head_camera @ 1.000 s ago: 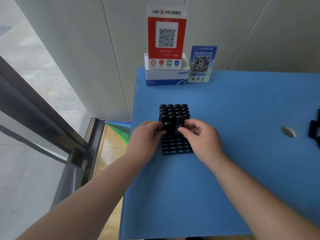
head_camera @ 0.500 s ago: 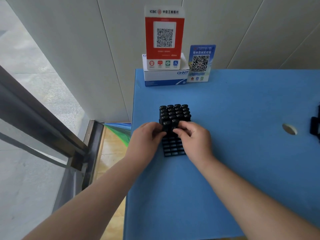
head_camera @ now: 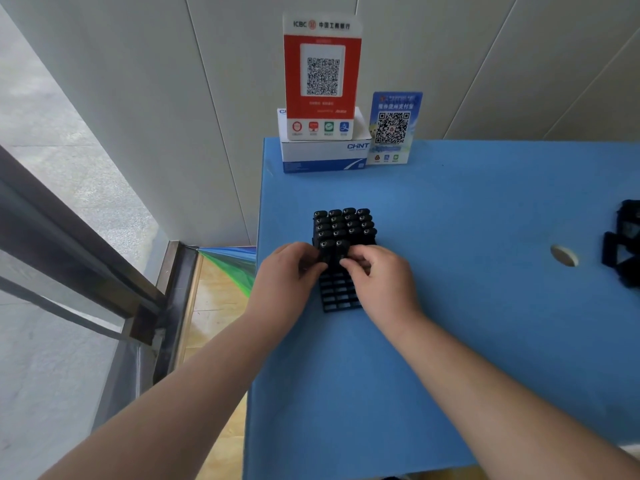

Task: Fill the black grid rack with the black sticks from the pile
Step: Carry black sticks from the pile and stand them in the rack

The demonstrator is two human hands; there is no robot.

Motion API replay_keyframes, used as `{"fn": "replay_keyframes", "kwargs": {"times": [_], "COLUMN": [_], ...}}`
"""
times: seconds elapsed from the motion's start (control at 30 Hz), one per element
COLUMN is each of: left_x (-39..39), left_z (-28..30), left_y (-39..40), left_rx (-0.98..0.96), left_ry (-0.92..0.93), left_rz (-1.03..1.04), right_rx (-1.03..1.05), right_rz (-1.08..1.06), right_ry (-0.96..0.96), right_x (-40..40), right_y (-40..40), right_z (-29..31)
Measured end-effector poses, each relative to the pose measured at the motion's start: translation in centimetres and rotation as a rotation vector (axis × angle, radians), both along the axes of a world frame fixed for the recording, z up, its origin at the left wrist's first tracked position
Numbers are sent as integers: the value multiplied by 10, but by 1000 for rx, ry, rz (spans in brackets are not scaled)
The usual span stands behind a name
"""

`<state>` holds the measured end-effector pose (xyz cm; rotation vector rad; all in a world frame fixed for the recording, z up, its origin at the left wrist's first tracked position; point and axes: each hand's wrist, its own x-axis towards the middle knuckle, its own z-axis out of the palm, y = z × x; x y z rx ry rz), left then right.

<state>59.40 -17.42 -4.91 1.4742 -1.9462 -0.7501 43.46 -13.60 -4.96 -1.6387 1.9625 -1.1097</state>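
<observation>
The black grid rack (head_camera: 337, 296) lies on the blue table (head_camera: 450, 341) near its left edge. Its far rows hold several upright black sticks (head_camera: 344, 221); the near cells show empty. My left hand (head_camera: 289, 275) pinches one upright stick (head_camera: 325, 252) at the front of the filled rows. Beside it, my right hand (head_camera: 379, 275) pinches a second upright stick (head_camera: 341, 251). Both sticks stand in the rack's left columns. The pile of black sticks (head_camera: 623, 247) lies at the table's far right edge, partly cut off.
A white CHNT box (head_camera: 322, 155) with a red QR sign (head_camera: 322, 74) on it and a blue QR sign (head_camera: 393, 129) stand at the table's back left. A round hole (head_camera: 564, 256) is in the table on the right. The table's left edge drops to the floor.
My right hand has moved left along the row with its stick, closing in beside my left hand. My left hand has hardly moved.
</observation>
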Motion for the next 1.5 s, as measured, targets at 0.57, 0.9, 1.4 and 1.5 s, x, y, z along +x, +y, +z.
{"fn": "replay_keyframes", "kwargs": {"times": [0.57,0.9,1.4,1.5], "left_x": [-59,-183,-376,-412], "left_z": [44,57,58,54], "left_y": [75,168,236,231], "left_rx": [25,-261,-290,-280], "left_ry": [-119,-439,-347,-327], "left_rz": [-88,-345,-647,-680], "right_rx": [-110,102,268,294], "right_rz": [-10,-247,-490,-505], "right_ry": [197,463,495,504], "right_x": [-96,-227,-376,-406], "right_y": [96,250,363,361], "right_z": [35,62,64,62]}}
